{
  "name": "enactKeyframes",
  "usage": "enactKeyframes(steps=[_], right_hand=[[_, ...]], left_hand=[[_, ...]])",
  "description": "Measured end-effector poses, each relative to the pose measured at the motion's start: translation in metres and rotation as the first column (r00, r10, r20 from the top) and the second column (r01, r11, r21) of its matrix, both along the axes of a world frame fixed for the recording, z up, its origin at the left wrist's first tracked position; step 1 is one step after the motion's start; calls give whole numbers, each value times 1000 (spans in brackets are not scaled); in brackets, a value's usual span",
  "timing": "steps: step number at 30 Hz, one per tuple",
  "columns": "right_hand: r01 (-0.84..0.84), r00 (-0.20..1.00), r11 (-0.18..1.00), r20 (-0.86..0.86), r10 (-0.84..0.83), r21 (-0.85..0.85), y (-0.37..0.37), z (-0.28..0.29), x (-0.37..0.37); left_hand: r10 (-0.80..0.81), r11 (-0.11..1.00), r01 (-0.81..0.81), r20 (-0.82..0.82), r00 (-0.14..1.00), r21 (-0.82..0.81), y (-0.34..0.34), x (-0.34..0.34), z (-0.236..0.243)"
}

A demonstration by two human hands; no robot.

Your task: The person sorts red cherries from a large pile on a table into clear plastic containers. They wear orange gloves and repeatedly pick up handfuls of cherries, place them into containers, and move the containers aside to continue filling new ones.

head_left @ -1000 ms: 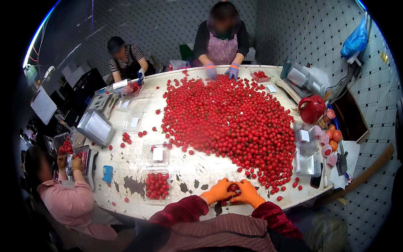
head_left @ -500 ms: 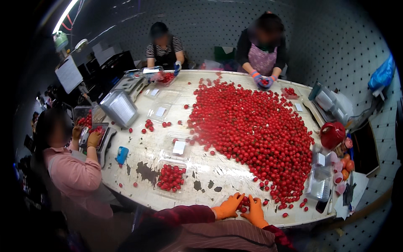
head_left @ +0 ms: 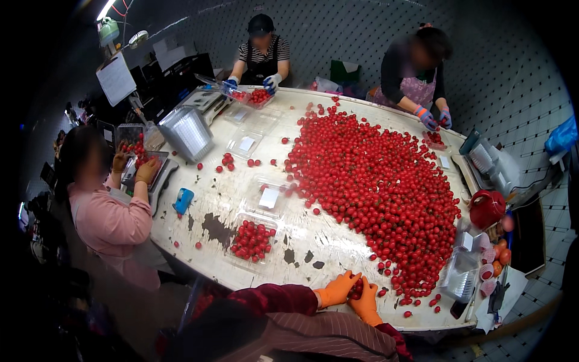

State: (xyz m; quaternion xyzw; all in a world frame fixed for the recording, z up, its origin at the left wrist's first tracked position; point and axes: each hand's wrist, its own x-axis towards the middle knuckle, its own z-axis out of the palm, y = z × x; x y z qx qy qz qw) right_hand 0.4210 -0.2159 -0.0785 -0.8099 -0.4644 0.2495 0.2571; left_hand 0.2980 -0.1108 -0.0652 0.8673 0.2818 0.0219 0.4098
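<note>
At the near edge of the table, my left hand [head_left: 338, 291] and my right hand [head_left: 366, 304] wear orange gloves and face each other. Between them they cup a small bunch of red cherry tomatoes [head_left: 356, 289], their fingers curled in around it. To the right and beyond spreads a large heap of cherry tomatoes [head_left: 374, 187], a few loose ones close to my right fingers. On the left stands an open clear plastic box [head_left: 271, 248] partly filled with cherry tomatoes.
A lidded clear box [head_left: 265, 196] and a stack of clear boxes [head_left: 186, 136] stand farther left, near a blue tape dispenser [head_left: 183, 201]. Clear boxes [head_left: 459, 274] and a red jug [head_left: 486, 208] line the right edge. Three co-workers handle tomatoes around the white table [head_left: 295, 241].
The view has turned, shifting the scene. My hands have drawn closer around the tomatoes. The back-right co-worker's hands have moved over to a small box of tomatoes.
</note>
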Motion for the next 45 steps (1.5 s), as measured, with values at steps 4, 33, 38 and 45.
enactKeyframes(steps=[4,33,38,45], right_hand=[[-6,999,1000,-34,5,-14,0,-5,4],[56,978,987,-209,-23,150,1,-4,-2],[118,953,979,-298,-64,168,6,4,-7],[133,910,974,-413,-46,182,9,10,-4]], left_hand=[[-10,1000,10,-6,1000,-20,2,2,0],[82,995,-75,97,992,-67,-1,-2,2],[94,991,-76,164,982,-111,-1,-1,-15],[117,967,-54,245,962,-250,-1,0,-13]])
